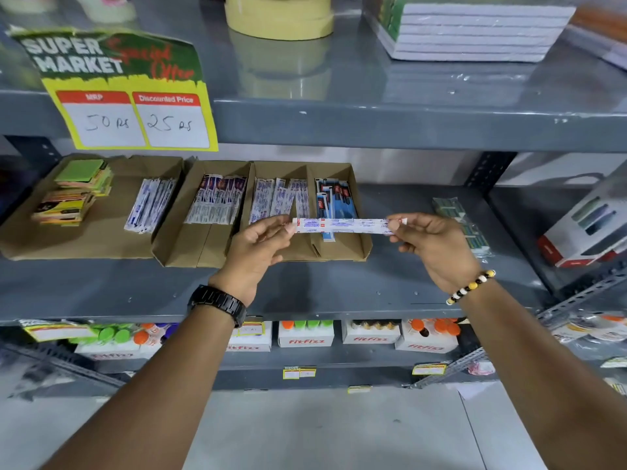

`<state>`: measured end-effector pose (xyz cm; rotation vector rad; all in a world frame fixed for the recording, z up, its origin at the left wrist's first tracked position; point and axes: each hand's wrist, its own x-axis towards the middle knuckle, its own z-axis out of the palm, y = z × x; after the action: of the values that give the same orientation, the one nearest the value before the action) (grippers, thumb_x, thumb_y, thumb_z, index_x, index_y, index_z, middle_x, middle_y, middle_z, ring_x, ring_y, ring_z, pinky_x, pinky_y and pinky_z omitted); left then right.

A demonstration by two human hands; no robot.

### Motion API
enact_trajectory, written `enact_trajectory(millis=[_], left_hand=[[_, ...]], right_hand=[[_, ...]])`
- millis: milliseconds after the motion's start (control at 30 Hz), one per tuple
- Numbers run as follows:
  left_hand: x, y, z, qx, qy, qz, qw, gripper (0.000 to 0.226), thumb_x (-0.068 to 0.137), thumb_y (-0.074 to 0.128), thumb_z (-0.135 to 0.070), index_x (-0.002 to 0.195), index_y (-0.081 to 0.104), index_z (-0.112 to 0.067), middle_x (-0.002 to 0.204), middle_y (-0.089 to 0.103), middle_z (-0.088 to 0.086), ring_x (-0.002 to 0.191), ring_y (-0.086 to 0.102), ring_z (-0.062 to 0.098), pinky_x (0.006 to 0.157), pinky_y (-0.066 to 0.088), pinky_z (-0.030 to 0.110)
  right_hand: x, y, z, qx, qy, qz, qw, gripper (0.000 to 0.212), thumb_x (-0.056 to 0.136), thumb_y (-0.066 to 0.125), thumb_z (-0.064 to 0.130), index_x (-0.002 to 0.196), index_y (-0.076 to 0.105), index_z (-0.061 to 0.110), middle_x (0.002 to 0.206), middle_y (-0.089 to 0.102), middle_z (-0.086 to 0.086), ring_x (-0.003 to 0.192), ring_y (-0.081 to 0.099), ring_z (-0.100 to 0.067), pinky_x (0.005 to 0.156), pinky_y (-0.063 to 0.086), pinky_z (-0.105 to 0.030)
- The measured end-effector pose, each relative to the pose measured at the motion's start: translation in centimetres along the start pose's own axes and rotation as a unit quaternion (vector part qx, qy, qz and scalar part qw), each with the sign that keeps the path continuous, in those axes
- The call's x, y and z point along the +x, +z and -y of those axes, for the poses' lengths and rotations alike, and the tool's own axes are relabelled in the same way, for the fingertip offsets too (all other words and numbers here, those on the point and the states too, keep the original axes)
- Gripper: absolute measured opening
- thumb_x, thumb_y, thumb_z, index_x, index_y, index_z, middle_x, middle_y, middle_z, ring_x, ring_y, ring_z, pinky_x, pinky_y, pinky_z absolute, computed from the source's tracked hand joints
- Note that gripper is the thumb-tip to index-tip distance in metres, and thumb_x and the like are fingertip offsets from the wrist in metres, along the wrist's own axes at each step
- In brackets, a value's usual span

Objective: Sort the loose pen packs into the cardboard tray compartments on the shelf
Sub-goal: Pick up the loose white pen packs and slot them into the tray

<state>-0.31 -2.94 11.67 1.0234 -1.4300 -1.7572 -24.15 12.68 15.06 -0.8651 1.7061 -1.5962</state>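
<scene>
1. Head view, setting: I see a grey metal shelf (pixel 339 290) in a shop aisle, with a price card (pixel 135 106) hanging from the shelf above and boxed bottles on the level below.
2. Head view, target: the cardboard tray (pixel 359 245) sits on the middle shelf, split by upright dividers. Its compartments hold white-and-purple packs, white-and-blue packs (pixel 278 198) and blue-and-black packs (pixel 334 198), all lying front to back. A flat cardboard sheet to the left carries sticky notes (pixel 78 191) and more packs.
3. Head view, workpiece: one pen pack (pixel 346 226) is held crosswise in the air, just in front of the two right-hand compartments.
4. Head view, hands: my left hand (pixel 261 245) pinches the pack's left end; my right hand (pixel 434 245) pinches its right end. Both are closed on it with thumb and fingertips.
5. Handling, judged: the pack looks light, slim and fairly stiff along its length, in a slick printed sleeve. End grips are adequate; a mid-length pinch would serve better for one-handed placing.
6. Edges and clearance, judged: the pack must be turned front to back to pass between the dividers. The tray's low front wall and thin dividers could snag it. The compartment of white-and-blue packs has bare cardboard at its near end. Open shelf lies right of the tray, up to a green bundle (pixel 461 225).
</scene>
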Motion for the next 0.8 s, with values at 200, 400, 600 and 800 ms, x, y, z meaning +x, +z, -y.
enact_trajectory(millis=[200,400,600,800], left_hand=[[-1.0,-0.6,0.1,0.023,-0.007,0.013,1.000,0.014,0.084,0.077,-0.027,0.098,0.077,-0.025,0.099,0.079,-0.001,0.099,0.073,0.017,0.089,0.052,0.037],[-1.7,-1.3,0.1,0.027,-0.004,0.007,1.000,0.014,0.084,0.078,-0.027,0.097,0.078,-0.024,0.098,0.079,0.000,0.098,0.072,0.016,0.089,0.052,0.037],[-2.0,-2.0,0.5,0.038,-0.004,0.012,0.999,0.011,0.084,0.078,-0.029,0.095,0.079,-0.029,0.098,0.079,-0.004,0.099,0.072,0.012,0.086,0.051,0.034],[-0.9,-2.1,1.6,0.079,0.057,-0.025,0.995,0.015,0.093,0.068,-0.026,0.106,0.074,-0.030,0.096,0.079,-0.010,0.098,0.071,0.005,0.078,0.049,0.022]], right_hand=[[-0.9,0.0,-0.2,0.005,0.017,0.030,0.999,0.014,0.078,0.076,0.022,0.091,0.078,0.017,0.083,0.078,-0.002,0.073,0.064,-0.012,0.062,0.052,-0.021],[-1.0,-0.2,-0.2,-0.015,0.043,0.063,0.997,0.009,0.084,0.073,0.016,0.091,0.078,0.015,0.086,0.078,-0.003,0.075,0.066,-0.012,0.065,0.052,-0.022],[-0.7,0.0,0.2,-0.082,0.048,0.082,0.992,0.006,0.083,0.075,0.013,0.083,0.079,0.017,0.086,0.078,-0.004,0.077,0.064,-0.012,0.066,0.050,-0.029],[-0.3,0.5,-0.2,-0.151,0.054,0.086,0.983,0.008,0.078,0.077,0.013,0.079,0.080,0.020,0.076,0.076,0.000,0.067,0.060,-0.010,0.060,0.044,-0.022]])
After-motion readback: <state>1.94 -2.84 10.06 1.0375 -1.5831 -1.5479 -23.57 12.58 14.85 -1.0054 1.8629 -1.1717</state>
